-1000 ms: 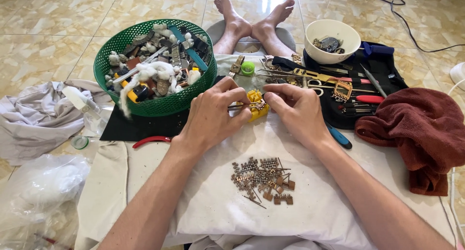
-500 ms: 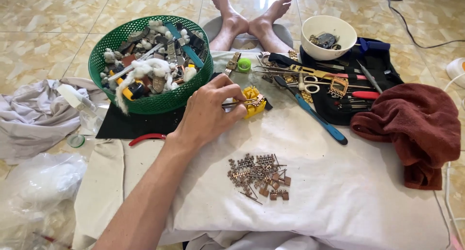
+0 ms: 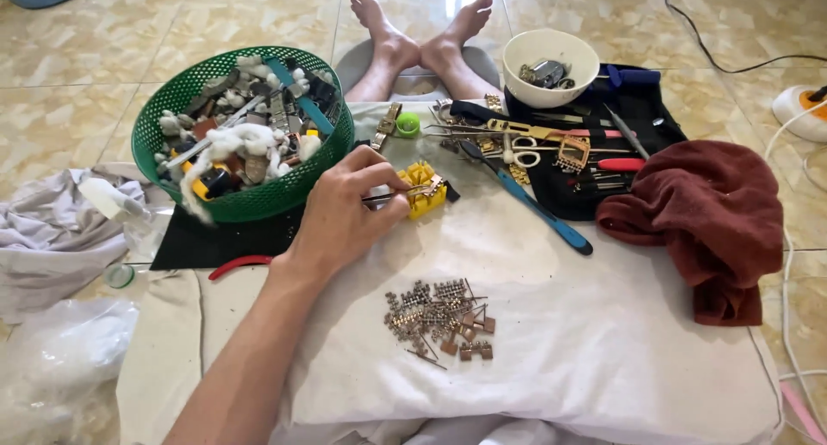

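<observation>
White cushion (image 3: 603, 359) (watch links (image 3: 439, 317), yellow block (image 3: 422, 191))

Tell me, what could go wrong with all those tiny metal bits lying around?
The loose pile of small metal links and pins sits unguarded on the white cloth; a bump could scatter them. The left hand alone holds a thin tool at the yellow block, so the block might slip.

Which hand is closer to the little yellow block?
The left hand is closer. Its fingers pinch a thin metal piece that lies on the yellow block. The right hand is out of the picture, so it is not near the block.
</observation>
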